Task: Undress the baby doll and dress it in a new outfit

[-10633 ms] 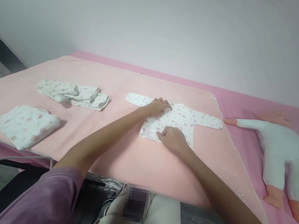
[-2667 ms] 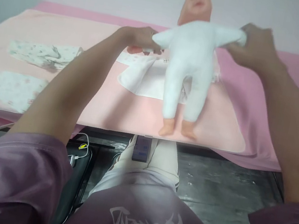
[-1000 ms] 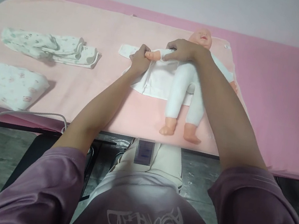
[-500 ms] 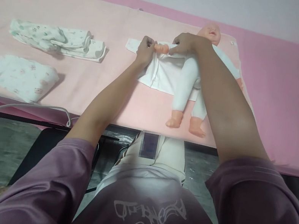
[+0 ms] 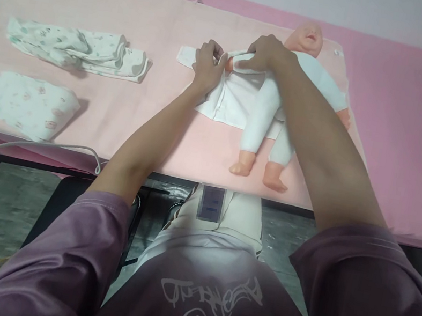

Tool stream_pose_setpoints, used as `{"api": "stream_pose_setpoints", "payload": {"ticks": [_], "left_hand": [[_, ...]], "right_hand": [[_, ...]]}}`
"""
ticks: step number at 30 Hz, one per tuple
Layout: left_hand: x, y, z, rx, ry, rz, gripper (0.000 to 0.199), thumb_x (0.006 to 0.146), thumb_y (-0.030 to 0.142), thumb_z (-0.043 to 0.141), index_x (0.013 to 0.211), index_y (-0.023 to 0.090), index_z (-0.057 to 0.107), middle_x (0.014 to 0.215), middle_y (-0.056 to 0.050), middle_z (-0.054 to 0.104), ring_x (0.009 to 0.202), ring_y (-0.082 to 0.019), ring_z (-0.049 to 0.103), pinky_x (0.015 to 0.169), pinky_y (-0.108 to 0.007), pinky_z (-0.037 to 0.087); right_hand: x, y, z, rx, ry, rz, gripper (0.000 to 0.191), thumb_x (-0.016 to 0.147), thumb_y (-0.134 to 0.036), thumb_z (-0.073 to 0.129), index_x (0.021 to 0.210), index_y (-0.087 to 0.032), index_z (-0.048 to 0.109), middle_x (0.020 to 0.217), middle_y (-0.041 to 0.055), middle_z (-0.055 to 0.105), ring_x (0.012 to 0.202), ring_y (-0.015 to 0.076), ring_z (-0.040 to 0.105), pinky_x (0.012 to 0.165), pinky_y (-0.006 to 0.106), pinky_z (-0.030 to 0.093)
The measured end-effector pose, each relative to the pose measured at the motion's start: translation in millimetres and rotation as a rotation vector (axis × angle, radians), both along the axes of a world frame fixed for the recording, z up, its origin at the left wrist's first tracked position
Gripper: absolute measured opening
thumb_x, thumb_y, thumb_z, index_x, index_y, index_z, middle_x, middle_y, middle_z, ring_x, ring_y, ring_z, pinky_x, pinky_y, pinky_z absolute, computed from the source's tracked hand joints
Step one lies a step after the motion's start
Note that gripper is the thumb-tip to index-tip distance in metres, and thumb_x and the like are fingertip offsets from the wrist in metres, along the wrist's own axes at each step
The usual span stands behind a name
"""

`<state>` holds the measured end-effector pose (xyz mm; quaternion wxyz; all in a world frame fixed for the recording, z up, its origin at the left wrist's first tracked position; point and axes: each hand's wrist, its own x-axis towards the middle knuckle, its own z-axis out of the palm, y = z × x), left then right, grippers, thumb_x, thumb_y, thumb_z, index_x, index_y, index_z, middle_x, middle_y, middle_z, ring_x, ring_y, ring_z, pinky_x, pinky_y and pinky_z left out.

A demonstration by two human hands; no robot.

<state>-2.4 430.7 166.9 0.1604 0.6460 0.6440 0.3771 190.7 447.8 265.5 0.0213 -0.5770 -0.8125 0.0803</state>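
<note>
While two folded pieces of printed cloth are lying at the left of the peach mat [image 5: 134, 106], a long green-spotted piece [image 5: 77, 50] and, nearer to the person, a pink-printed piece [image 5: 28, 106], the work is going on well apart from them, farther right on the bench [image 5: 406, 138]. First comes the cuff [image 5: 186, 56] of one sleeve, which is lying flat and pointing left. Just beside it, the left hand [image 5: 209, 68] is keeping its fingers curled, nearly closed, and seems to be pinching the cloth of the jacket [image 5: 238, 97], which is lying open, white inside up, partly beneath the doll. Between the two hands, the doll's small hand [image 5: 229, 64] is showing only in part; how deep it is sitting in the sleeve, I cannot tell. Next, the right hand [image 5: 270, 54] is holding the doll [image 5: 267, 105] by its arm, half closed. For doing this well, in my judgement, the left hand should be gathering the sleeve short and wide, and the right should be guiding the arm softly along the sleeve's line, so that the little fingers are not catching on a seam. At the right, the doll's body is lying on its back, and leaving it flat should be helping the jacket to stay smooth
</note>
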Motion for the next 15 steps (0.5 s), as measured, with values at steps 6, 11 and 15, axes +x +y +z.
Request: {"api": "stream_pose_setpoints", "payload": {"ticks": [6,11,15], "left_hand": [[7.0,6.0,1.7,-0.045,0.189,-0.173,0.077,0.106,0.095,0.03,0.126,0.028,0.062,0.108,-0.008,0.072,0.155,-0.02,0.025,0.134,-0.045,0.022],[11.0,21.7,1.2,-0.085,0.232,-0.287,0.097,0.096,0.1,0.014,0.137,0.031,0.068,0.121,-0.006,0.081,0.16,-0.022,0.033,0.139,-0.041,0.022],[11.1,26.9,5.3,-0.251,0.21,-0.213,0.103,0.094,0.106,0.02,0.138,0.028,0.071,0.118,-0.004,0.083,0.161,-0.02,0.036,0.138,-0.039,0.025]], "right_hand": [[100.4,-24.8,25.8,0.278,0.167,-0.031,0.03,0.116,-0.03,0.066,0.136,-0.014,0.082,0.15,0.018,0.076,0.126,0.0245,0.068,0.121,0.053,0.053],[197.6,-55.3,20.3,0.067,0.163,-0.197,0.061,0.099,-0.013,0.075,0.16,-0.015,0.069,0.159,0.0179,0.071,0.139,0.0299,0.069,0.104,0.046,0.055],[208.2,-58.9,-6.0,-0.06,0.098,-0.168,0.077,0.101,-0.022,0.083,0.172,-0.02,0.055,0.165,0.0216,0.066,0.142,0.027,0.067,0.102,0.045,0.051]]}}
